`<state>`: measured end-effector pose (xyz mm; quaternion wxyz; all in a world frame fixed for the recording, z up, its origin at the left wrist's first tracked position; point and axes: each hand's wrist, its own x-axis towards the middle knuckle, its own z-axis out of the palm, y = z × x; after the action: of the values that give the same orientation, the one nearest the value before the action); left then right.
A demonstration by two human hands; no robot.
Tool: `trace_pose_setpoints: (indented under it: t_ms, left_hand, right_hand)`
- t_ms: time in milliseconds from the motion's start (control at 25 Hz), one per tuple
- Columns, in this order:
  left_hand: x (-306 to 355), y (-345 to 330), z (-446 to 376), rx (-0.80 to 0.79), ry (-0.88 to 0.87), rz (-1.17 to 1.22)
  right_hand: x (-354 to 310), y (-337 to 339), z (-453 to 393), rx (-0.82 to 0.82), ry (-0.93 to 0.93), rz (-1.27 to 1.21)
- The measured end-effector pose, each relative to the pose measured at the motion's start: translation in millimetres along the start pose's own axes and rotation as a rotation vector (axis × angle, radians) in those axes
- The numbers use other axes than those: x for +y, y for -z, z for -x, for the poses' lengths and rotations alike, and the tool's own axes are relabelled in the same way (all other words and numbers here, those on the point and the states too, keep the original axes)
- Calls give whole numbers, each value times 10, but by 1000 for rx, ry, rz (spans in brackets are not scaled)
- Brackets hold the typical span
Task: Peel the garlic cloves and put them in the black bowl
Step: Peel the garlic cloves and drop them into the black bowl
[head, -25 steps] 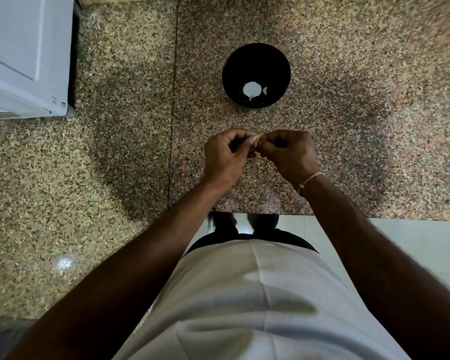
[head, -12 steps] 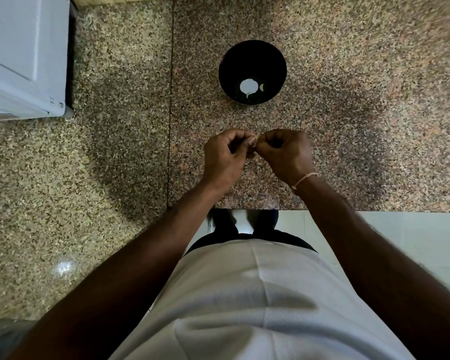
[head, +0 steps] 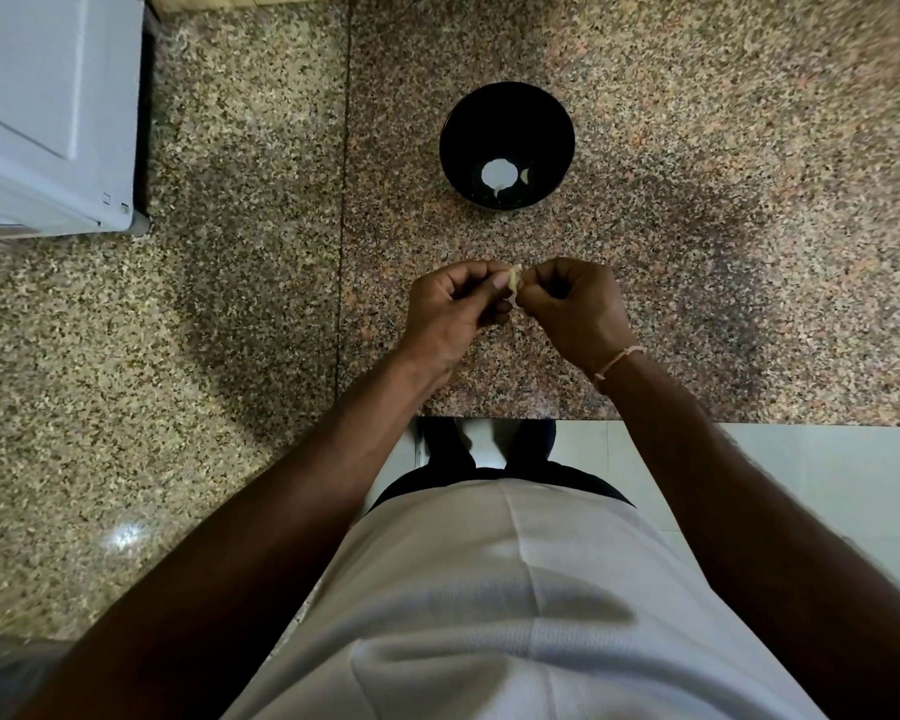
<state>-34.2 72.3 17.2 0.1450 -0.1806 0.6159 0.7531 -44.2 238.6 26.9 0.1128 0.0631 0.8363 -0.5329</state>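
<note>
A pale garlic clove (head: 514,283) is pinched between the fingertips of both hands, above the granite counter. My left hand (head: 450,314) holds it from the left with curled fingers. My right hand (head: 575,309) pinches it from the right, a thin string band on that wrist. Beyond the hands stands the black bowl (head: 458,122); at its bottom lie a white roundish piece (head: 498,174) and a smaller pale piece beside it. Most of the clove is hidden by my fingers.
A speckled granite counter (head: 723,200) runs around the bowl, with a seam left of my hands. A white appliance (head: 48,111) stands at the far left. The counter's front edge lies just below my wrists, with pale floor tiles under it.
The hands stay together over the same spot. The clove now shows more clearly between the fingertips, with a pale strip of it sticking up.
</note>
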Motion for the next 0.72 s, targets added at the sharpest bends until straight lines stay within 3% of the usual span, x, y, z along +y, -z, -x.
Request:
trace_pose_setpoints:
  t_ms: [280,720]
  left_hand:
    - [10,-28,47,0,6,-18]
    - [-32,-9,43,-33,39,18]
  right_hand:
    - [-32,-11,38,42,150,274]
    - [45,-25,3,35,-62,31]
